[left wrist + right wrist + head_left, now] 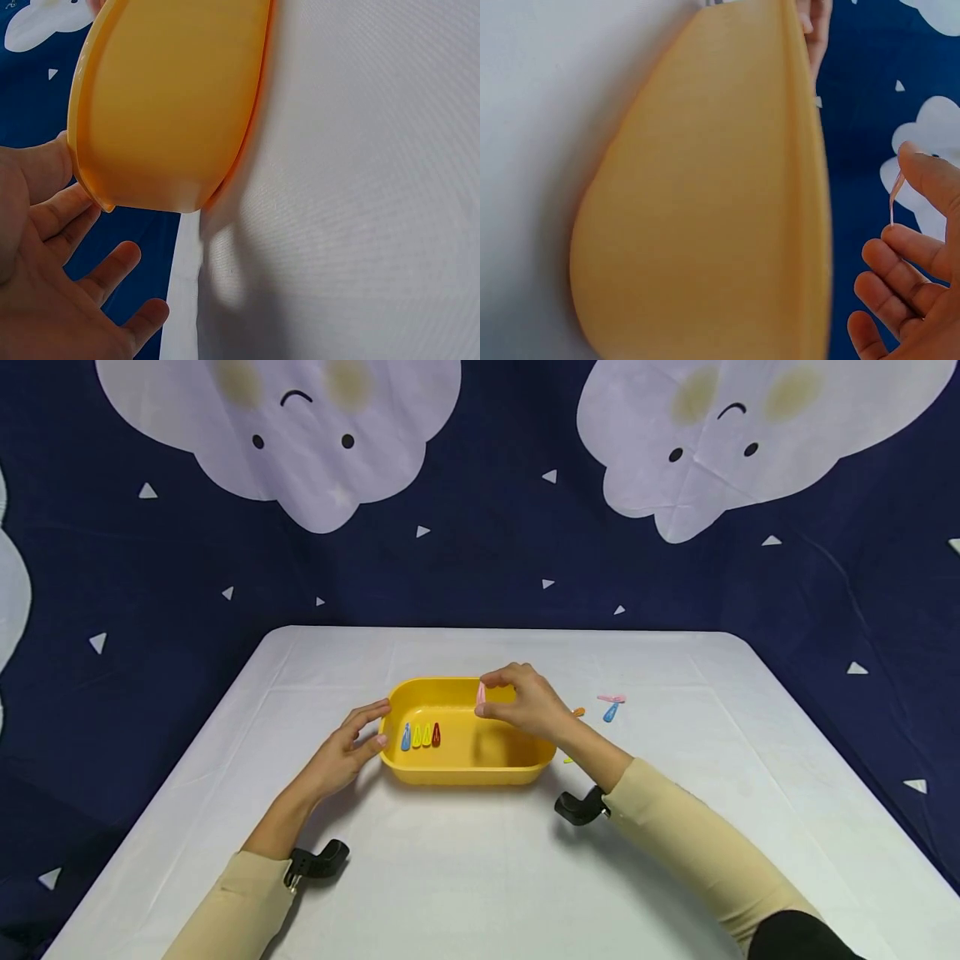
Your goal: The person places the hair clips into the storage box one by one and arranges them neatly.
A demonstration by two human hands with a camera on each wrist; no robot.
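Observation:
A yellow tray [465, 777] stands on the table. My left hand [341, 756] holds its left end, thumb and fingertips at the rim; in the left wrist view, the ring and little fingers are spread away from it. Over the tray's right half, my right hand [527, 700] pinches a pink hair clip [481, 694] between thumb and index finger. The right wrist view shows this clip [894, 196] edge-on, the other fingers loosely bent. Inside the tray at left, a blue clip [406, 737], two yellow clips [417, 737] and a dark red clip [436, 735] lie in a row.
Right of the tray on the white table [465, 868] lie a pink clip [611, 698] and a blue clip [611, 712], touching or nearly so. An orange clip [578, 712] and a yellow one [568, 760] are partly hidden by the right arm. A dark blue cloth [480, 568] hangs behind.

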